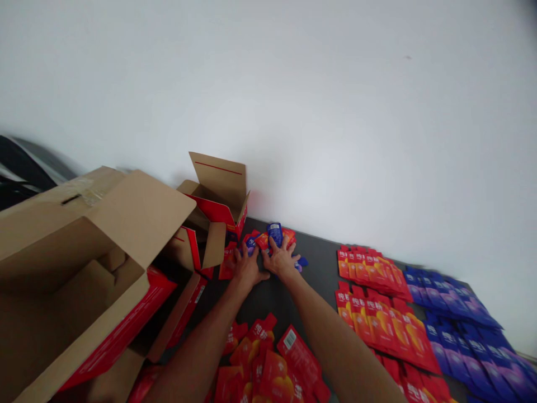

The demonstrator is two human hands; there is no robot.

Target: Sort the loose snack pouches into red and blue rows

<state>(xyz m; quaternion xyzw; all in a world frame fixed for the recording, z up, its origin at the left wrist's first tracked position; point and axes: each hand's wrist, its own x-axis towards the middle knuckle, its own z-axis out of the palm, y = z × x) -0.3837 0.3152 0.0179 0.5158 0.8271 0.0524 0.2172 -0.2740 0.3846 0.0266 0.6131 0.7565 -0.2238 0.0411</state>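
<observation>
Both arms stretch out to a small mixed heap of pouches near the wall. My left hand (246, 267), its fingers spread, is at the front left of the heap, close to a purple pouch (250, 244) and a red pouch (227, 262). Fingers apart, my right hand (280, 258) rests on the heap, with fingertips at a dark blue pouch (274, 233) that shows a white label. Another blue pouch (301, 262) pokes out beside the right wrist. Neither hand is closed round a pouch.
Red pouches (272, 375) lie piled in front of me. To the right are overlapping rows of red pouches (373, 266) and blue pouches (444, 296). Open cartons stand at left: a large one (138, 218) and a smaller red one (213, 210). A white wall (314, 112) backs the dark table (321, 249).
</observation>
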